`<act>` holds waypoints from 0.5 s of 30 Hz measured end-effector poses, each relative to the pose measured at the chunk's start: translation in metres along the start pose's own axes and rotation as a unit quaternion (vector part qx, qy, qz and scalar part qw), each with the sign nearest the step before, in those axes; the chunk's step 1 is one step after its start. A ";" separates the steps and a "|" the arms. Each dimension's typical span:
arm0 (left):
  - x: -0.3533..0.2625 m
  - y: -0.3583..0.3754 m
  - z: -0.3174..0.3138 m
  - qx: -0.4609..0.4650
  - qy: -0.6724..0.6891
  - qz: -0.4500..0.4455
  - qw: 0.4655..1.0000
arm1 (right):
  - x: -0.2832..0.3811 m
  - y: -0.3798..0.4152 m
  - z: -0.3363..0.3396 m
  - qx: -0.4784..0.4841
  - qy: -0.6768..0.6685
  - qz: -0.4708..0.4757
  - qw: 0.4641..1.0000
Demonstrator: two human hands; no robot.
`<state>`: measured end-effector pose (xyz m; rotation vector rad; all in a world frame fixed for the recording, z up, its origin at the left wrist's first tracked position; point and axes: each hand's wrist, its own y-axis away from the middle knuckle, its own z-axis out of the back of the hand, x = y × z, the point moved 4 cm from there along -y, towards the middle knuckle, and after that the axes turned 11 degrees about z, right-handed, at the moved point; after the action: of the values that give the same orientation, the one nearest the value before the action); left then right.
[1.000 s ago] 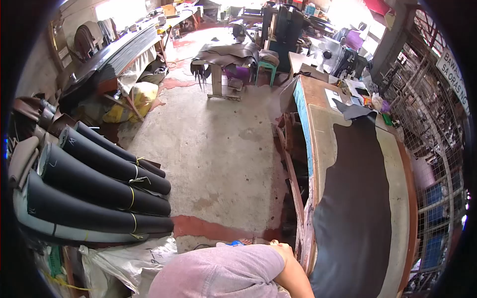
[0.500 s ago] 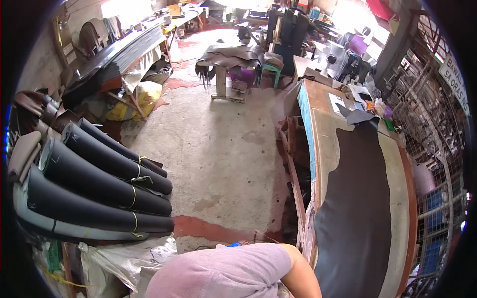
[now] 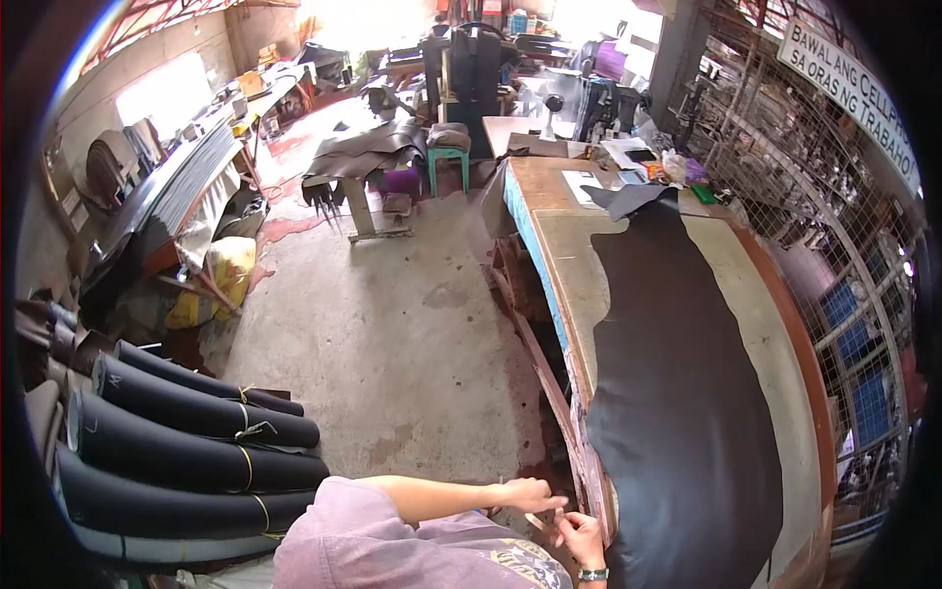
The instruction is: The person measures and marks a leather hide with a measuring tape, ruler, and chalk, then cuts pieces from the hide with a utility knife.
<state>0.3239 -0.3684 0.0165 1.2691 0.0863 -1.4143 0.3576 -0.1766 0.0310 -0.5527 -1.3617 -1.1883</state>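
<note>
My left hand (image 3: 528,494) reaches in from the left over the lower middle of the view, its fingers closed. Just below and to its right is my right hand (image 3: 581,538), a band on the wrist, its fingers pinched together. The hands are close together, and what they hold is too small to make out. A thin pale strip (image 3: 540,525) shows beside them. Both hands are at the near left edge of the worktable (image 3: 797,412), beside a large dark sheet of leather-like material (image 3: 677,393) lying along its top.
Several black rolls (image 3: 186,456) tied with cord lie at the lower left. A small table with dark hides (image 3: 368,152) and a green stool (image 3: 449,157) stand farther back. A wire mesh partition (image 3: 834,236) with a sign (image 3: 849,83) runs along the right.
Both hands have come into view at the table edge; earlier only an upper arm and the shirt showed. The view has turned right and up, so the surroundings appear farther left.
</note>
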 end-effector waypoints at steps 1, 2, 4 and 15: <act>0.005 -0.004 -0.013 0.024 0.035 -0.061 0.997 | 0.000 0.002 0.002 -0.004 0.085 0.048 0.995; 0.003 -0.003 -0.020 0.040 0.121 -0.085 0.988 | 0.016 0.005 0.002 -0.006 0.104 0.067 0.992; 0.001 -0.011 -0.039 0.167 0.384 -0.019 0.908 | 0.031 0.009 0.002 -0.035 0.097 0.091 0.991; -0.061 -0.001 0.001 0.231 0.652 -0.004 0.722 | 0.080 0.041 -0.005 0.011 -0.138 0.016 0.990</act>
<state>0.3061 -0.3282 0.0591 2.4843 0.7214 -0.2529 0.3791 -0.1914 0.1170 -0.7418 -1.5910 -1.0970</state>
